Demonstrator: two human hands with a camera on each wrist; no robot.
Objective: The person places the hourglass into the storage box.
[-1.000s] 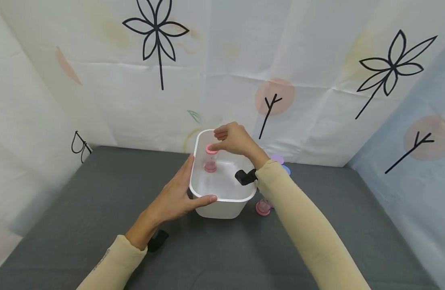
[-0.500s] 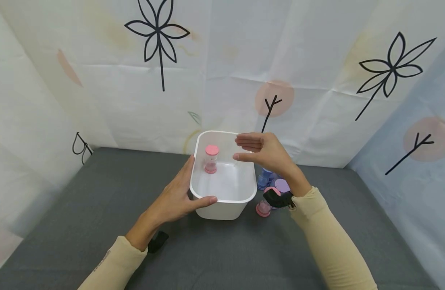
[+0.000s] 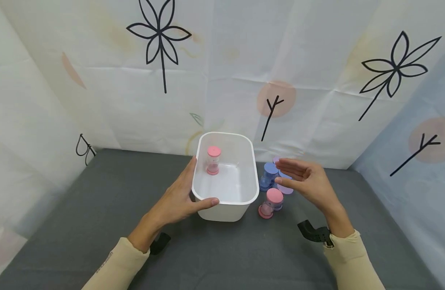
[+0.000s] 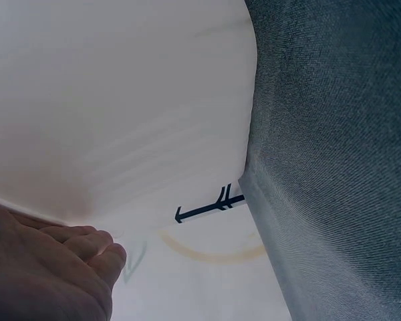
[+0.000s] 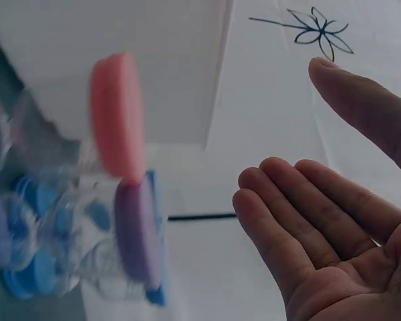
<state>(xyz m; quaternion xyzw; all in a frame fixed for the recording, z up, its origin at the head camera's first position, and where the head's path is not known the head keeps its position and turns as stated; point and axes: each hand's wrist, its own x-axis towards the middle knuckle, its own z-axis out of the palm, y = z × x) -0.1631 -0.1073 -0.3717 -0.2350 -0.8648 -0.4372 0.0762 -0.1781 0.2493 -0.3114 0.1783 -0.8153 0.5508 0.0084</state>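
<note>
A white plastic bin (image 3: 226, 209) stands on the dark grey cloth, with one pink-capped sand timer (image 3: 213, 161) upright inside it near the left wall. My left hand (image 3: 175, 199) rests against the bin, its fingers straight along the left side and its thumb across the near rim. To the right of the bin stands a cluster of sand timers: a pink one (image 3: 273, 197) in front, blue ones (image 3: 269, 171) behind, and purple ones (image 3: 285, 188) among them. My right hand (image 3: 309, 181) hovers beside this cluster, fingers extended and thumb apart, holding nothing. It hides part of the cluster.
The grey cloth (image 3: 222, 257) covers the tabletop. Behind it hangs a white printed backdrop (image 3: 226, 100), with side panels at left and right. A black wrist camera mount (image 3: 315, 233) sits on the right forearm.
My right hand has let go of the pink-capped timer in the bin and moved right, out over the cluster's right side. My left hand stays on the bin.
</note>
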